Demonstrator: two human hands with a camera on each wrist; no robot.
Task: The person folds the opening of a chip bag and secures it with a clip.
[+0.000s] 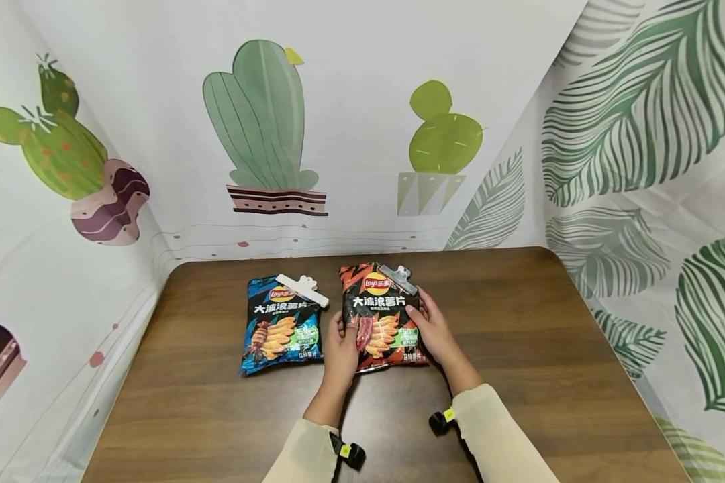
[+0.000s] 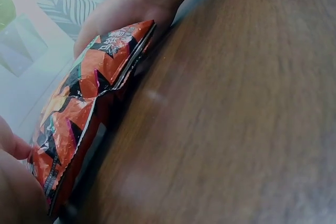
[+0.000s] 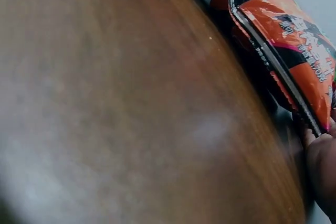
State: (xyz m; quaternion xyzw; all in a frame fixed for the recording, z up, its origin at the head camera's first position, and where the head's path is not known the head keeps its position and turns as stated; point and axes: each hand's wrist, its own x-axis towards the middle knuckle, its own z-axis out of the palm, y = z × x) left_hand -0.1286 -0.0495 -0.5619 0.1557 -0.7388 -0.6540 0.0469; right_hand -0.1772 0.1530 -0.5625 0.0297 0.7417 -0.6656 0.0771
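Both hands hold a red and black bag of potato chips (image 1: 377,322) by its sides, near the back of the table. My left hand (image 1: 341,349) grips its left edge, thumb on the front. On the opposite edge, my right hand (image 1: 438,332) has its thumb on the front and fingers behind. A grey clip (image 1: 399,278) is fastened across the bag's top right corner. Just left lies a blue and black bag of potato chips (image 1: 278,335) with a white clip (image 1: 303,290) across its top right corner. In the left wrist view, the red bag's lower edge (image 2: 86,114) faces the camera.
The brown wooden table (image 1: 217,422) ends at the back against a white cloth (image 1: 362,134) printed with cacti. To the right hangs cloth with a green leaf print (image 1: 640,114). Small black devices (image 1: 355,456) are strapped at both wrists.
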